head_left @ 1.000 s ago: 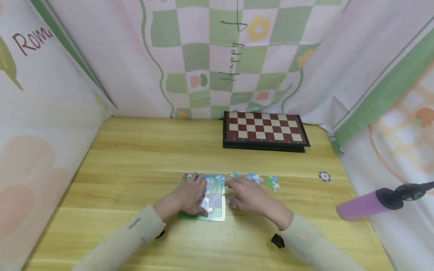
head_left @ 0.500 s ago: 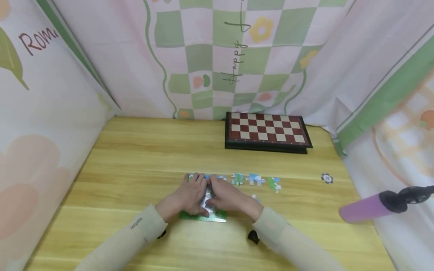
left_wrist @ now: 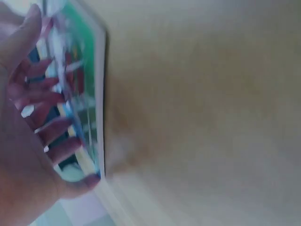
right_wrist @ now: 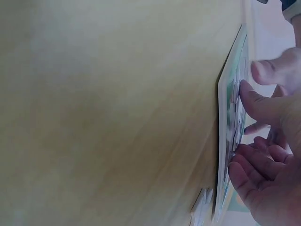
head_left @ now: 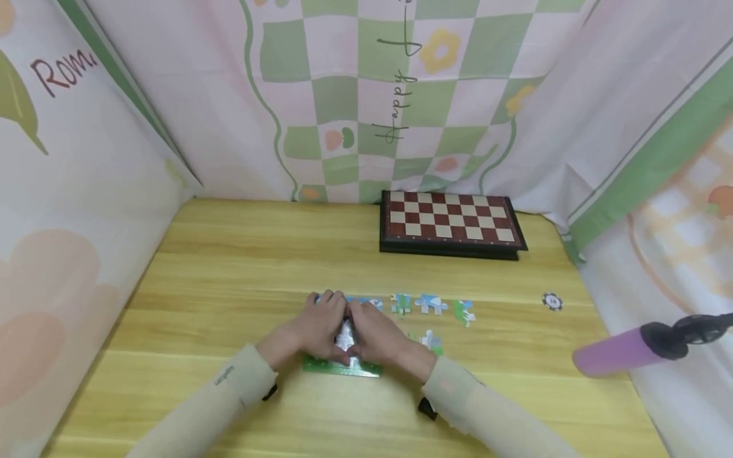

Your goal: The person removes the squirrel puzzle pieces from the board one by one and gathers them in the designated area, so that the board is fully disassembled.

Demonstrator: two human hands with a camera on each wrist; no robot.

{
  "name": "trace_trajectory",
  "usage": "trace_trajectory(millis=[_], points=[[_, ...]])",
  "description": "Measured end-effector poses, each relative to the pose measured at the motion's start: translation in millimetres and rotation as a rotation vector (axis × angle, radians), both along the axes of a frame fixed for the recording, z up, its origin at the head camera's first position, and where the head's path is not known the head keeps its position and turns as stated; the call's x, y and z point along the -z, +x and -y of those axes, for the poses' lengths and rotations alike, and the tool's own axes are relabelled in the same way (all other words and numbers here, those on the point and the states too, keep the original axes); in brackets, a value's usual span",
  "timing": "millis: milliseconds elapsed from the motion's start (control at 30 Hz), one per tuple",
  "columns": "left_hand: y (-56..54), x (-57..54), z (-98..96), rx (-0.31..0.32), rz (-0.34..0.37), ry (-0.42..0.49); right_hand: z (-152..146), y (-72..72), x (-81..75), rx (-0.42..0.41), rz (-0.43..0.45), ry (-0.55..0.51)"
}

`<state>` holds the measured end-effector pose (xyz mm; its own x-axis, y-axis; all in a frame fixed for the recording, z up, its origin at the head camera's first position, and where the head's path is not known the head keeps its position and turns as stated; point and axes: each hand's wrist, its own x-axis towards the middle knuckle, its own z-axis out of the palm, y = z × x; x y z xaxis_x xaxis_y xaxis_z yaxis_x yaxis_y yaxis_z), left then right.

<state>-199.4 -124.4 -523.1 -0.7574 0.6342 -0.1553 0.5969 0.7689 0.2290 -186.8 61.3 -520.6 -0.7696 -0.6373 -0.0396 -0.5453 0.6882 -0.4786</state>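
A flat jigsaw puzzle (head_left: pixel 366 370) with a green lower border lies on the wooden table, its middle mostly covered by both hands. My left hand (head_left: pixel 321 327) rests over its left side, thumb near the lower edge and fingers toward the upper edge. From the right, my right hand (head_left: pixel 380 334) reaches over it, fingertips close to those of the left. In the right wrist view, that thumb and those fingers flank a slightly raised puzzle piece (right_wrist: pixel 232 117), seemingly pinching it. Loose pieces lie to the right, including a blue-white piece (head_left: pixel 431 303) and a grey-green piece (head_left: pixel 433 343).
A folded chessboard (head_left: pixel 452 219) lies at the back right of the table (head_left: pixel 246 248). A round chip (head_left: pixel 552 301) sits on the right side, with a purple cylinder (head_left: pixel 607 353) near the right edge. Printed curtains stand behind and at both sides.
My right hand has moved left from the loose pieces onto the puzzle, then shifted slightly there, uncovering the grey-green piece. The left hand stays at the puzzle's left side.
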Motion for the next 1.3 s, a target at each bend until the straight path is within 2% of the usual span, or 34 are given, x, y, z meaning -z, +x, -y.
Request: trace_trajectory(millis=[133,433,667,800,1033,1300], points=[[-3.9,-2.9,10.0,0.003,0.064,0.091,2,0.1,-0.1,0.016,0.008,0.032],[-3.3,-7.1,14.7,0.004,0.093,0.070,2,-0.6,-0.6,0.003,0.007,0.052],[-4.0,-6.4,14.2,-0.007,0.078,0.023,4,-1.2,-1.4,-0.024,0.025,0.055],[-5.3,-6.2,13.3,-0.011,0.061,-0.006,4,-2.1,-1.2,-0.044,0.005,0.058],[-5.5,-6.1,13.3,0.003,0.040,0.011,3,-3.4,-1.0,-0.074,-0.013,0.078],[-6.0,-7.9,14.4,-0.003,0.040,-0.013,4,-4.7,0.1,-0.079,-0.012,0.058]])
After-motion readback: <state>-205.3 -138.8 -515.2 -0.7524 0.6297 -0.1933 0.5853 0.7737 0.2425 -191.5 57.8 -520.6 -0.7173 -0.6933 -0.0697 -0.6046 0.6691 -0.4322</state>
